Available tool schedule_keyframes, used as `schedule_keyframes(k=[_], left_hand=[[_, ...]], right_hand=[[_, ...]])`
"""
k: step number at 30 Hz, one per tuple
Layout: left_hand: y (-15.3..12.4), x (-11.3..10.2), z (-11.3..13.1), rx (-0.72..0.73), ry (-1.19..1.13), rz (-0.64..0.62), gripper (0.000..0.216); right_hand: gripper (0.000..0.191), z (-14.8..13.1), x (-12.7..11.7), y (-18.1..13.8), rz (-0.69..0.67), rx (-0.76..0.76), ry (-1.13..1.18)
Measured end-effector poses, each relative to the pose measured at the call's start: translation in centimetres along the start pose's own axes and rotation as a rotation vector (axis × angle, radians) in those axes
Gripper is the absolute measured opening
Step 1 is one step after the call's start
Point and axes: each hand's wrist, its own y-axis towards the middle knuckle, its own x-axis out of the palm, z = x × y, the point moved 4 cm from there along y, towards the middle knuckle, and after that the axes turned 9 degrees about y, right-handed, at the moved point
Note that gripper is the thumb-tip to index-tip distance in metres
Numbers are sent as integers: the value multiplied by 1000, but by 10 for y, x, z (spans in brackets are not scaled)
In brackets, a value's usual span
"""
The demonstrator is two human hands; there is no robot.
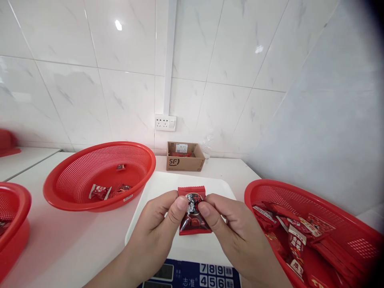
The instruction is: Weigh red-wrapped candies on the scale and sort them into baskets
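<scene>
A small red candy packet (pixel 192 212) with dark print is held upright over the white platform (pixel 168 184) of a weighing scale. My left hand (pixel 156 232) pinches its left side with thumb and forefinger. My right hand (pixel 231 228) pinches its right side the same way. Both hands hover just above the platform. The scale's blue keypad (pixel 210 275) with number keys shows at the bottom edge.
A red mesh basket (pixel 72 188) at the left holds a few packets. Another red basket (pixel 345 216) at the right is full of several packets. A third red basket (pixel 15 208) sits at the far left. A small cardboard box (pixel 186 162) stands by the tiled wall.
</scene>
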Motion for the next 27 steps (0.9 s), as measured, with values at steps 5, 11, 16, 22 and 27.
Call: schedule_keyframes(k=[5, 11, 16, 22, 27], left_hand=[[-1, 1, -4, -53, -34, -66, 33], [-2, 2, -2, -63, -3, -79, 31], [-3, 4, -1, -67, 20, -97, 32], [-5, 2, -1, -50, -44, -64, 24], [-5, -5, -3, -20, -111, 88, 21]], right_hand=[[39, 0, -2, -1, 51, 8, 38], [39, 3, -2, 1, 80, -6, 131], [39, 1, -3, -1, 126, -110, -22], [36, 2, -4, -1, 146, -97, 16], [20, 0, 0, 1, 24, -34, 170]])
